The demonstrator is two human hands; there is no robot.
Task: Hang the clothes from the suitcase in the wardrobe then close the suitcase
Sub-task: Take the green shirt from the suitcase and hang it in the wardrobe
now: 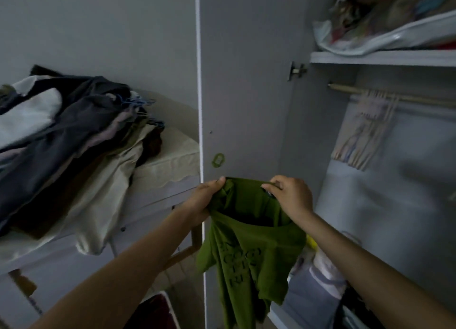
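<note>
A green T-shirt (249, 252) with dark lettering hangs in front of the open wardrobe door (246, 94). My left hand (206, 200) grips its left shoulder. My right hand (290, 195) pinches the collar on the right side. Inside the wardrobe, a wooden rail (370, 93) carries several bare hangers (365, 129). A dark red corner at the bottom (158, 314) may be the suitcase; I cannot tell.
A pile of dark and pale clothes (69, 141) lies on a bed (170, 156) at the left. The upper wardrobe shelf (382, 57) holds bagged bedding (385, 25). Folded items (320, 279) fill the wardrobe's bottom.
</note>
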